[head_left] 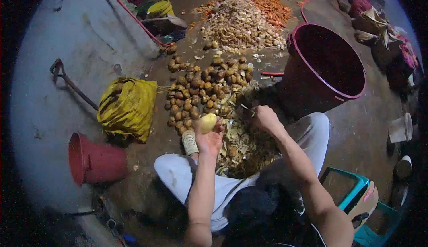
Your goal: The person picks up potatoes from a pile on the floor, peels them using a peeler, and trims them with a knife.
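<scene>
A pale peeled potato rests in my left hand, its palm turned up and fingers curled around it. My right hand is closed on a small knife, whose short blade points left. Between and below the hands lies a heap of peelings. Just beyond my left hand spreads a pile of unpeeled brown potatoes. The gap between the potato and the blade is wide; they do not touch.
A large maroon bin stands right of my right hand. Farther ahead is a mound of pale and orange scraps. At left are a yellow sack and a red bucket; a teal crate sits at lower right.
</scene>
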Demonstrator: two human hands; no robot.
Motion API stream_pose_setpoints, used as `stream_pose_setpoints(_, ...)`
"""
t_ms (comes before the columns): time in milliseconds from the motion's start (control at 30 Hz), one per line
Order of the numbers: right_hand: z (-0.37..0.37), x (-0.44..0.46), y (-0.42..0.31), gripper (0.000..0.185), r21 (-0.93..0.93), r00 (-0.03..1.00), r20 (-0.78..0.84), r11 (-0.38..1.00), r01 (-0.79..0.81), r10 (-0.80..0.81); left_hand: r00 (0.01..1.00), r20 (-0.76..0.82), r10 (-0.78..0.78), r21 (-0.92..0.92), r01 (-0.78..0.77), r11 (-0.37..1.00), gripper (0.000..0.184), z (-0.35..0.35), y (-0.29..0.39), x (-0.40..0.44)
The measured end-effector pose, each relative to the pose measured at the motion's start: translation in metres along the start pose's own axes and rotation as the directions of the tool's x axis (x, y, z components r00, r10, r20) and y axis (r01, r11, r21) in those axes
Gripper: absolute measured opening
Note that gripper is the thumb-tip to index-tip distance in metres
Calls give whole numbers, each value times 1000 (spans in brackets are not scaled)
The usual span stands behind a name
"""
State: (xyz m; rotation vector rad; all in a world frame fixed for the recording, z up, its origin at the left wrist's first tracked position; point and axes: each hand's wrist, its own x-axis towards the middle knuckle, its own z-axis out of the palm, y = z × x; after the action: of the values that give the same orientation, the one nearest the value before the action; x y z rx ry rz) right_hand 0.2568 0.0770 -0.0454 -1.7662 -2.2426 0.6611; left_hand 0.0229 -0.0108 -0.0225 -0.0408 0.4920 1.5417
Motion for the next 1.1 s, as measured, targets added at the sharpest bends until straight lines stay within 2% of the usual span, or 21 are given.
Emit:
stream_pose_setpoints(67, 3, -3, 6, 24, 7, 999, 41, 999, -36, 35, 997, -64, 32, 72, -28, 997, 56, -7, -9, 10)
stream_pose_setpoints(133, 6, -11, 16, 22, -74, 983, 152, 993, -87, 98, 975, -181, 131, 442, -38, 896, 47, -19, -23, 26)
stream_pose_setpoints(167, 7, -13, 16, 20, -87, 967, 203, 987, -138, 153, 974, -154, 164, 589, -43, 807, 46, 2, -29, 27)
stream_pose_setpoints(233, 27, -15, 27, 21, -81, 970, 216, 992, -100, 116, 918, 22, 396, 708, -294, 643, 51, 31, -72, 47)
stream_pose_setpoints(267, 38, -17, 32, 23, -69, 971, 222, 995, -78, 91, 918, 148, 369, 794, -332, 509, 61, 56, -89, 56)
stream_pose_setpoints(300, 43, -17, 32, 24, -120, 970, 231, 992, -44, 71, 843, 380, 381, 831, -492, 259, 65, 60, -112, 75)
stream_pose_setpoints(333, 43, -21, 32, 24, -123, 968, 244, 992, -21, 50, 700, 610, 371, 779, -615, -121, 72, 98, -127, 73)
stream_pose_setpoints(367, 40, -30, 33, 25, 60, 984, 175, 998, 0, -10, 688, 665, 290, 680, -719, 146, 75, 117, -157, 93)
stream_pose_setpoints(400, 39, -40, 38, 28, 241, 994, 99, 970, 27, -53, 770, 610, 187, 658, -624, 423, 73, 147, -183, 96)
stream_pose_setpoints(433, 60, -47, 55, 35, 404, 996, -21, 911, 85, -84, 683, 705, 193, 654, -731, 197, 74, 170, -201, 103)
stream_pose_setpoints(467, 67, -59, 49, 41, 761, 994, -71, 649, 1, 80, 598, 782, 176, 570, -800, 188, 76, 181, -236, 133)
stream_pose_setpoints(500, 74, -67, 52, 41, 829, 990, -75, 560, -3, 116, 653, 750, 107, 643, -757, 112, 76, 202, -248, 136)
stream_pose_setpoints(533, 78, -74, 54, 41, 848, 989, -68, 530, -14, 135, 707, 706, 38, 706, -707, 34, 77, 222, -260, 138)
stream_pose_setpoints(633, 87, -82, 68, 40, 804, 990, -41, 592, -47, 134, 735, 667, -124, 702, -675, -228, 74, 231, -308, 176)
stream_pose_setpoints(733, 93, -78, 80, 40, 763, 991, -2, 641, -85, 135, 762, 643, -76, 702, -626, -341, 63, 223, -327, 176)
stream_pose_setpoints(800, 93, -75, 82, 39, 740, 990, 21, 663, -109, 139, 762, 634, -130, 696, -636, -335, 57, 231, -310, 168)
stream_pose_setpoints(900, 99, -69, 88, 38, 713, 988, 54, 688, -138, 143, 790, 512, -337, 690, -612, -386, 49, 241, -285, 162)
stream_pose_setpoints(1000, 107, -59, 88, 38, 710, 989, 61, 690, -137, 134, 800, 536, -269, 698, -599, -392, 42, 224, -295, 170)
stream_pose_setpoints(1033, 107, -56, 85, 38, 721, 990, 55, 681, -127, 126, 741, 634, -223, 627, -661, -413, 43, 206, -318, 186)
stream_pose_setpoints(1067, 110, -53, 85, 37, 739, 993, 38, 666, -104, 113, 749, 626, -217, 639, -652, -408, 43, 198, -307, 191)
stream_pose_setpoints(1100, 114, -49, 85, 37, 758, 995, 21, 647, -78, 96, 632, 755, -175, 590, -771, -240, 45, 187, -292, 195)
